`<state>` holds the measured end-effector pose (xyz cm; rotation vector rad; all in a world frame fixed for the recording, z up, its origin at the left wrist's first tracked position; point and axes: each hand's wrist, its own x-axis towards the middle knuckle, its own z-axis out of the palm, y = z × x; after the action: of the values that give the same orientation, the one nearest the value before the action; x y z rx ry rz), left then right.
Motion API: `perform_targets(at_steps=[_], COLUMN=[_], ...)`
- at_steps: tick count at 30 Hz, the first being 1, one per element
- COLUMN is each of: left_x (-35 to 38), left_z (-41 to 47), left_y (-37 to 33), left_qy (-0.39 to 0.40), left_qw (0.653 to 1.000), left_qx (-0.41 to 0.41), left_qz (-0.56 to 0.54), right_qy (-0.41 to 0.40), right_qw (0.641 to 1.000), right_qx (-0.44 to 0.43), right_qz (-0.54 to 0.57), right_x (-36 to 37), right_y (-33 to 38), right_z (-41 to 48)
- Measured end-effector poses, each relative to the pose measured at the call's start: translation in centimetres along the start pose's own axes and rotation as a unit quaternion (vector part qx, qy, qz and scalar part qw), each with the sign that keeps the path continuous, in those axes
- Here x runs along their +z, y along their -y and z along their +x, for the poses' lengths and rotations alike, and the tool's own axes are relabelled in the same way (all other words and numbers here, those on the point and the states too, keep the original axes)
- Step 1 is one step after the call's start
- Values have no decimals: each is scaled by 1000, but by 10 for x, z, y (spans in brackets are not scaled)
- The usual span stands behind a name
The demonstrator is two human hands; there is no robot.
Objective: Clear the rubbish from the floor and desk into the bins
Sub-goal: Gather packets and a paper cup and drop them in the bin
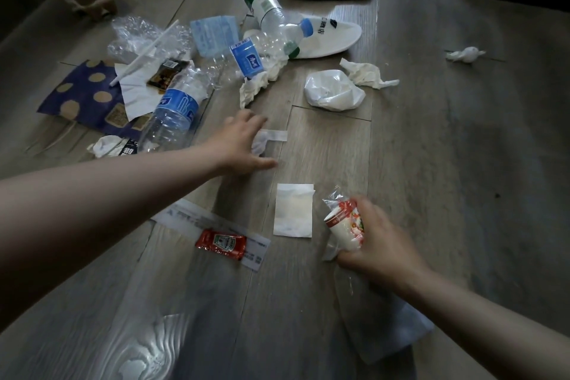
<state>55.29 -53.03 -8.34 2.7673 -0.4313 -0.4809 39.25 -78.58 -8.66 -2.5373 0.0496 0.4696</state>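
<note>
Head view: your left hand [243,145] reaches low over the floor [431,163], fingers spread and holding nothing. A crumpled tissue [260,142] lies between thumb and fingertips. Your right hand [379,237] grips a paper cup [344,225] and plastic wrapping [331,197]. Likely risks: flat fingers could push the tissue away, and the loose wrapping could slip free.

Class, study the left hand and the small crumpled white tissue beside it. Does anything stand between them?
Nothing visible does. The left hand, fingers spread, partly covers the small crumpled white tissue on the wooden floor; the clear blue-labelled plastic bottle lies aside, to the left.
</note>
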Motion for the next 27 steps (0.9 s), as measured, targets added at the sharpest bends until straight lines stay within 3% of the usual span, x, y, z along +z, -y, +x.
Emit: perform_targets(at_steps=[5,14,19,24,27], left_x=[13,12,2,-3,17], left_z=[19,16,0,-35,-48], left_y=[-16,-23,-21,-46,-59], left_qy=[-12,15,2,4,35], left_qw=[993,1000,991,972,988], left_qx=[60,10,-40,-3,50], left_qz=[99,15,-127,-234,-140], right_qy=[6,7,-8,-28,-25], right_qw=[1000,1000,999,999,999], right_qx=[-2,-6,-6,-1,4], right_qz=[0,6,37,30,20], right_x=[-1,-3,-8,-12,-12], right_y=[0,2,2,-6,-10], right_z=[1,-3,-9,-15,-16])
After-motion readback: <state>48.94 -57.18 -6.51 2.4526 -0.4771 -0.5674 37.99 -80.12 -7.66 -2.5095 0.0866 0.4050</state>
